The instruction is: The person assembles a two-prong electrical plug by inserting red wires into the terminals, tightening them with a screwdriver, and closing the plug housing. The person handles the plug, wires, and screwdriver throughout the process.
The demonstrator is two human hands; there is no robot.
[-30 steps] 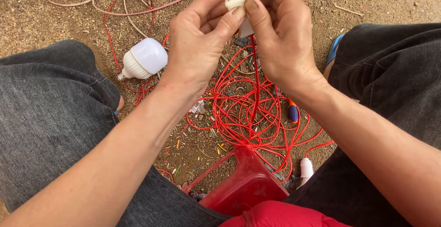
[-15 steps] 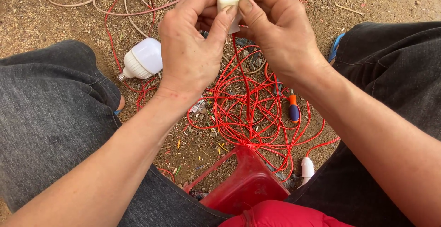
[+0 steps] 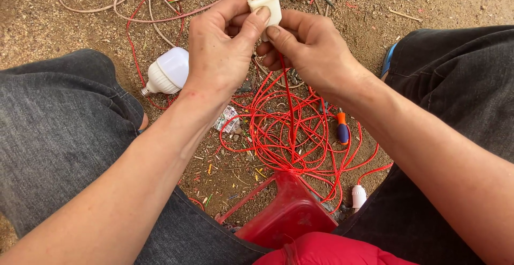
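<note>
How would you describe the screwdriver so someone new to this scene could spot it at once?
Start at the red wire tangled on the dirt between the person's knees. On the tangle's right edge, under the right forearm, lies the screwdriver. Its orange and dark blue handle sets it apart from the white bulb on the left.

Outdoor dirt yard (image 3: 64, 24) w/ wire scraps.

Both hands meet over bare dirt ground (image 3: 471, 2). The left hand (image 3: 222, 50) and the right hand (image 3: 313, 53) pinch a white plug (image 3: 266, 1) between thumbs and fingertips, its two brass pins pointing away from the person. A red wire (image 3: 289, 120) hangs from the plug into a loose tangle below. A white bulb (image 3: 167, 72) lies left of the tangle, a screwdriver (image 3: 342, 128) inside it, a red stool (image 3: 286, 211) nearer the person.
</note>
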